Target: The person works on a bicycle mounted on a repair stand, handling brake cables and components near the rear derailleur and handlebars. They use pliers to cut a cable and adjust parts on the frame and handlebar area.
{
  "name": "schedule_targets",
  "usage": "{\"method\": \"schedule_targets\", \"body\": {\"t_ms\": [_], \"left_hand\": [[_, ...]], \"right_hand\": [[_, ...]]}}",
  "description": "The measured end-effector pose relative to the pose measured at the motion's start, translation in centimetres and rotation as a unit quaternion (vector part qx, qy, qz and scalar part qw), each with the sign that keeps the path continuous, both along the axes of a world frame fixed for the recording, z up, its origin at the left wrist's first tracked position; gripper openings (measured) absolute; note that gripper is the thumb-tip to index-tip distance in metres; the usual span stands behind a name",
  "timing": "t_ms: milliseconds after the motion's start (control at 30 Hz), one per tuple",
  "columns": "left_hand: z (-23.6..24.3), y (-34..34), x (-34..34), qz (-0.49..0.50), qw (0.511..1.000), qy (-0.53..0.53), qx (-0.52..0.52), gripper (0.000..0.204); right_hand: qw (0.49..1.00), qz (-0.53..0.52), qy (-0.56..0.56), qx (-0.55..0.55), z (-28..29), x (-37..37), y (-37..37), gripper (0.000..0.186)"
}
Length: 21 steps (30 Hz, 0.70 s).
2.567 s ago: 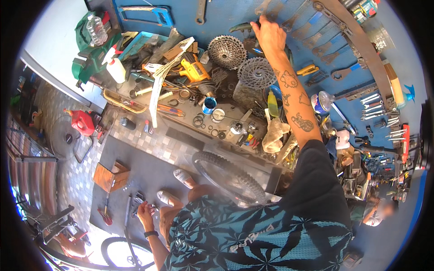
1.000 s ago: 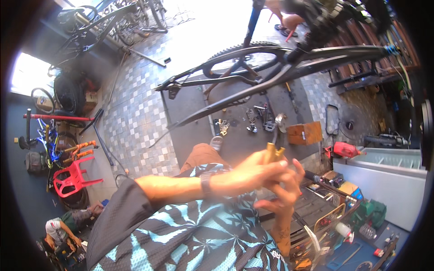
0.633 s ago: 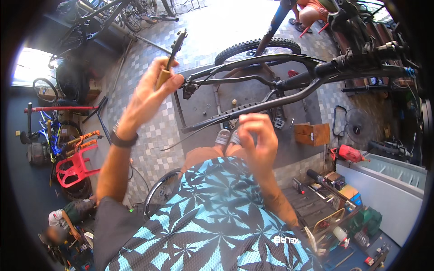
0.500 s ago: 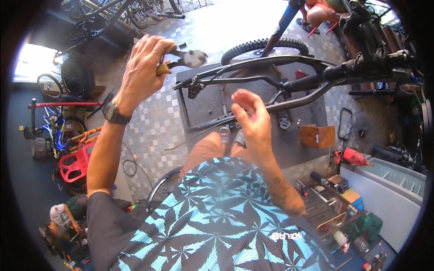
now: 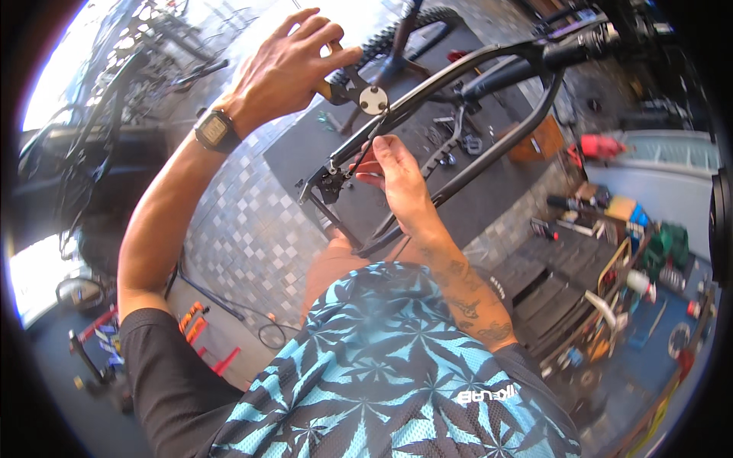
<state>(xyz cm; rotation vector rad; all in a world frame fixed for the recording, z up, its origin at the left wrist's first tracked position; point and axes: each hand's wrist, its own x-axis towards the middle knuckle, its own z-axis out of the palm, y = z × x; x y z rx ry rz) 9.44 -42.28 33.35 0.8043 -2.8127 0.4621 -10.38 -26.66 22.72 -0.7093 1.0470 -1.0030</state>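
My left hand [image 5: 286,72] is wrapped round a cable-cutter-like tool [image 5: 374,100] with yellow handles and a round silver pivot plate, held just above the bike frame. My right hand [image 5: 393,179] is lower, with fingertips pinched on a thin black cable [image 5: 359,165] beside the rear end of the black bicycle frame [image 5: 492,160]. A derailleur-like black part [image 5: 330,185] is fixed at that frame end, just left of my right fingers.
A knobby-tyred wheel [image 5: 439,17] lies beyond the frame on a dark mat [image 5: 469,214]. A wooden box [image 5: 532,141], a red jerrycan [image 5: 589,146] and a cluttered bench [image 5: 611,290] are at the right. Bikes [image 5: 130,99] stand at upper left, a cable [image 5: 271,332] lies lower left.
I turned from the wall bench to the bike. My left hand carried the tool up and rightward over the frame; my right hand moved up and left and closed on the cable.
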Motion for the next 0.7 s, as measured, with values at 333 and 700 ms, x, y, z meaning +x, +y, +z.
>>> {"method": "schedule_targets", "body": {"t_ms": [333,700], "left_hand": [[-0.6,-2.0,-1.0,-0.15,0.979,0.116,0.075,0.04],[0.7,-2.6,-0.5,-0.119,0.991,0.054,0.002,0.055]], "right_hand": [[0.993,-0.119,0.029,-0.006,1.5,1.5,1.2,0.037],[0.948,-0.216,0.205,-0.111,3.5,4.4,1.6,0.062]]}}
